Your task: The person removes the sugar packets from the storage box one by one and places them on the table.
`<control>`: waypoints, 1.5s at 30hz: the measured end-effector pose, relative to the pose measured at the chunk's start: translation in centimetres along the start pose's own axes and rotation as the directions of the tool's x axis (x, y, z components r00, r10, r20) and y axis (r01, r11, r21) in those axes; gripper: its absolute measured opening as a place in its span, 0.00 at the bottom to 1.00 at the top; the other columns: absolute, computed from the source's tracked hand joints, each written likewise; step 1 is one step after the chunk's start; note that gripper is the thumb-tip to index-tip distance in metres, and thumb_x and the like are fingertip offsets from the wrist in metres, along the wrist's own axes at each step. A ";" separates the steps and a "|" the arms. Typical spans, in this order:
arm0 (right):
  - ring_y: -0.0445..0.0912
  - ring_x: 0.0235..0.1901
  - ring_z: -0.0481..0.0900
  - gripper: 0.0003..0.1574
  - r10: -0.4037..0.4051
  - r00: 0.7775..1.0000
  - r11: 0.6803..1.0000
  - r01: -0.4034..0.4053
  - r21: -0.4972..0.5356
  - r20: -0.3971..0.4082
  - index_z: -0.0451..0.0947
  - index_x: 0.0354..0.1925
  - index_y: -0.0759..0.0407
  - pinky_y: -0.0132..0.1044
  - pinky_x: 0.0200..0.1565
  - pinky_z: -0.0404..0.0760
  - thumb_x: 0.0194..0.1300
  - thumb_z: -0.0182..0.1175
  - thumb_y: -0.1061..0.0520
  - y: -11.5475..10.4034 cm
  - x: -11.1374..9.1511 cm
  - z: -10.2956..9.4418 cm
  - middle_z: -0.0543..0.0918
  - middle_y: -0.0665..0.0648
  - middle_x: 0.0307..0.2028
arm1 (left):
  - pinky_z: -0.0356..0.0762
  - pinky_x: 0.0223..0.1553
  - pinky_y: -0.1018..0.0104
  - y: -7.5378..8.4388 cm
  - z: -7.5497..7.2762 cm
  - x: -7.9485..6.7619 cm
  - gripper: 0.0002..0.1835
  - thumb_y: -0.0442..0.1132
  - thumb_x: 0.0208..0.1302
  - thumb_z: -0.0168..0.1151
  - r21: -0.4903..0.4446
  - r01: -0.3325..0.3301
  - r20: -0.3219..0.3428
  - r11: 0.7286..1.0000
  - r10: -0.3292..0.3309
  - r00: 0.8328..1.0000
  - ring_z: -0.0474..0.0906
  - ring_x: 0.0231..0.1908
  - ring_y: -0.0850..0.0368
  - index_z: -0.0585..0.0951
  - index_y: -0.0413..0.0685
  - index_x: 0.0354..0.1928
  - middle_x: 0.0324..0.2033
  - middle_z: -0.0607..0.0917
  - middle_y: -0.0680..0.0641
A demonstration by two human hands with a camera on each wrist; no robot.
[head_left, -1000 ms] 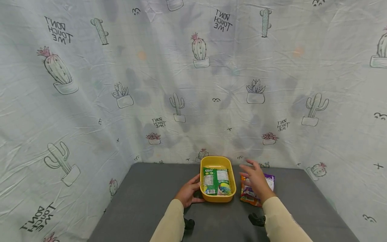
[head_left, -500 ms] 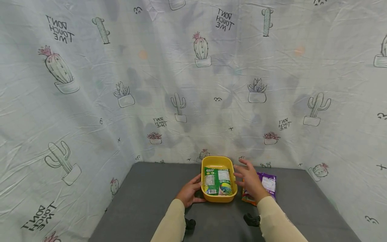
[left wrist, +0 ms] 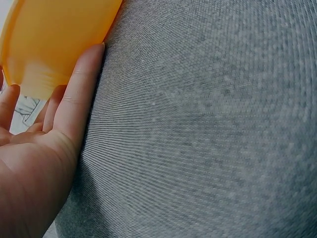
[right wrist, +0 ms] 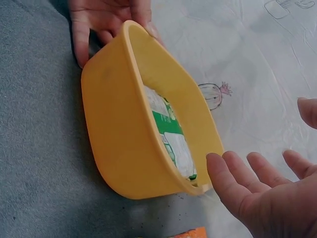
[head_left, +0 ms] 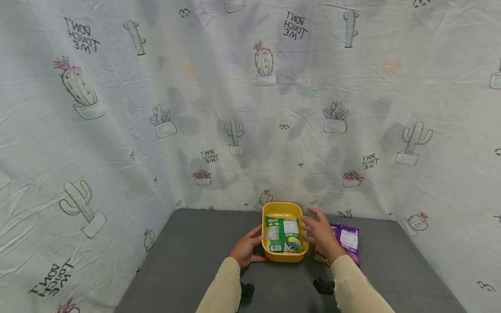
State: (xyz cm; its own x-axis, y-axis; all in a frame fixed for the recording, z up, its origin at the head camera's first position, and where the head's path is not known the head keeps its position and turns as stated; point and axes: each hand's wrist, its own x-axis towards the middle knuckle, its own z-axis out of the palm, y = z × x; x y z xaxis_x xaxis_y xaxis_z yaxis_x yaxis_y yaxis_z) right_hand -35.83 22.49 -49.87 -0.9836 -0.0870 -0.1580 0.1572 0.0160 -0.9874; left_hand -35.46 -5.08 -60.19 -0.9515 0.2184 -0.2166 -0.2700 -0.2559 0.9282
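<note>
1. Tub (head_left: pixel 284 257), yellow: upright on the table (head_left: pixel 188 261), toward the far side, near the cloth (head_left: pixel 250 174). Taken as the clock's centre.
2. Green packet (head_left: pixel 282 234): inside the tub, lying toward 6 o'clock; one or several, cannot tell.
3. Left hand (head_left: pixel 245 248): at 8 o'clock, fingers and thumb extended against the tub's side, bracing without wrapping it.
4. Right hand (head_left: pixel 322 231): at 3 o'clock, fingers loosely spread, gripping nothing; tips at the rim, contact cannot be told.
5. Purple packet (head_left: pixel 350 240): between 3 and 4 o'clock, outside the tub, partly behind the right hand.
6. Orange packet (head_left: pixel 321 259): at 4 o'clock, mostly hidden by the right hand.
7. Hazards, as judged: an uneven push from 3 o'clock could pivot the tub; lifting one side could slide the contents; a low right wrist could drag the outside packets.
</note>
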 end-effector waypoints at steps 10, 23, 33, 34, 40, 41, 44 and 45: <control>0.72 0.72 0.69 0.53 0.008 1.000 1.000 -0.008 0.005 0.026 0.51 0.86 0.55 0.66 0.64 0.77 0.79 0.66 0.41 0.7 0.0 1.5 0.62 0.75 0.77 | 0.85 0.46 0.28 0.0 0.0 -0.3 0.32 0.42 0.85 0.60 0.007 -0.008 -0.012 1.000 0.008 1.000 0.69 0.73 0.36 0.68 0.55 0.85 0.79 0.69 0.38; 0.75 0.75 0.64 0.53 0.032 0.999 0.998 -0.031 -0.047 0.020 0.54 0.85 0.56 0.75 0.65 0.70 0.78 0.66 0.37 1.0 1.2 2.9 0.59 0.75 0.80 | 0.84 0.48 0.28 0.8 0.3 -0.4 0.32 0.43 0.86 0.58 0.006 -0.005 0.015 1.000 0.005 1.000 0.67 0.74 0.35 0.65 0.53 0.86 0.79 0.68 0.37; 0.70 0.68 0.72 0.50 0.034 0.999 0.984 -0.034 -0.174 -0.006 0.57 0.84 0.57 0.66 0.66 0.76 0.79 0.64 0.38 1.3 1.5 4.0 0.64 0.74 0.77 | 0.84 0.49 0.27 1.2 0.6 -0.7 0.32 0.43 0.85 0.59 0.006 -0.002 0.008 1.000 0.002 1.000 0.67 0.74 0.35 0.66 0.53 0.86 0.79 0.68 0.37; 0.70 0.68 0.73 0.50 0.033 0.999 0.982 -0.034 -0.185 -0.006 0.56 0.84 0.57 0.65 0.66 0.76 0.79 0.64 0.39 1.3 1.6 4.1 0.64 0.74 0.76 | 0.84 0.49 0.27 1.2 0.6 -0.7 0.32 0.42 0.86 0.59 0.007 -0.003 0.010 1.000 0.003 1.000 0.67 0.74 0.35 0.66 0.53 0.86 0.79 0.68 0.37; 0.69 0.68 0.71 0.57 0.071 0.997 0.958 -0.063 -0.280 0.019 0.52 0.85 0.59 0.69 0.68 0.71 0.77 0.65 0.34 1.2 1.6 4.4 0.64 0.73 0.76 | 0.84 0.49 0.28 1.1 0.5 -0.7 0.32 0.41 0.86 0.57 0.010 -0.001 0.012 1.000 0.001 1.000 0.67 0.73 0.36 0.65 0.52 0.86 0.78 0.68 0.38; 0.69 0.68 0.71 0.58 0.082 0.996 0.953 -0.072 -0.295 0.021 0.51 0.85 0.59 0.70 0.69 0.69 0.77 0.65 0.33 1.1 1.6 4.5 0.64 0.73 0.76 | 0.84 0.49 0.28 1.1 0.4 -0.6 0.32 0.41 0.86 0.57 0.010 0.000 0.012 1.000 0.000 1.000 0.68 0.73 0.36 0.65 0.52 0.86 0.78 0.69 0.38; 0.69 0.68 0.70 0.59 0.108 0.994 0.946 -0.097 -0.310 0.020 0.50 0.85 0.60 0.72 0.70 0.66 0.76 0.65 0.33 1.1 1.7 4.7 0.64 0.75 0.75 | 0.84 0.49 0.28 1.0 0.4 -0.6 0.31 0.41 0.86 0.57 0.011 0.000 0.014 1.000 0.000 1.000 0.68 0.73 0.36 0.65 0.53 0.86 0.78 0.69 0.38; 0.70 0.68 0.70 0.58 0.112 0.994 0.944 -0.100 -0.313 0.019 0.50 0.85 0.60 0.72 0.70 0.66 0.77 0.64 0.33 1.1 1.7 4.8 0.64 0.75 0.75 | 0.84 0.49 0.28 1.0 0.4 -0.6 0.31 0.41 0.86 0.57 0.010 0.000 0.014 1.000 0.000 1.000 0.68 0.73 0.36 0.65 0.53 0.86 0.78 0.69 0.38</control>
State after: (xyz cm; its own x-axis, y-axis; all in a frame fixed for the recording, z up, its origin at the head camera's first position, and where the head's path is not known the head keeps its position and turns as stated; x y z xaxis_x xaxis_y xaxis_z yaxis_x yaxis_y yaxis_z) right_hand -36.88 17.59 -51.24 -0.9580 -0.1039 -0.2674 0.2193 0.3356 -0.9161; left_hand -35.09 -5.10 -58.98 -0.9495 0.2313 -0.2122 -0.2682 -0.2462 0.9314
